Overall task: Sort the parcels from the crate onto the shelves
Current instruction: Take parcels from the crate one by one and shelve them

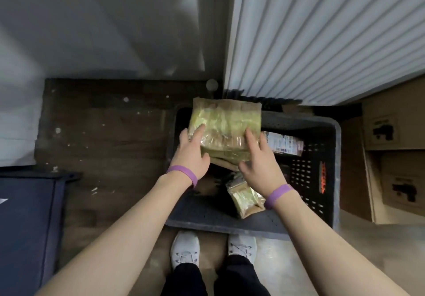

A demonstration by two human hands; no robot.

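I count three parcels. The largest, a taped parcel (226,123) wrapped in shiny yellowish tape over brown paper, is up above the far left corner of the crate (220,223), covering part of its far rim. A labelled parcel (284,144) lies inside the crate toward its far right, just beside the held one. A small parcel (245,198), also taped in yellow, leans against the near wall inside the crate, under my view of the right wrist.

There is one crate, dark grey with perforated walls, standing on the floor (110,134) just ahead of two white shoes (185,252). Two cardboard boxes (395,130) with black prints sit stacked to its right, and one dark blue bin (23,226) is at the left edge.

Both arms reach forward and down. The left hand (192,152) grips the taped parcel's near left corner, index finger stretched across the top and thumb tucked at the edge. The right hand (261,161) grips the near right corner, fingers spread on top and thumb at the near edge. Each wrist wears a purple wristband (184,173).
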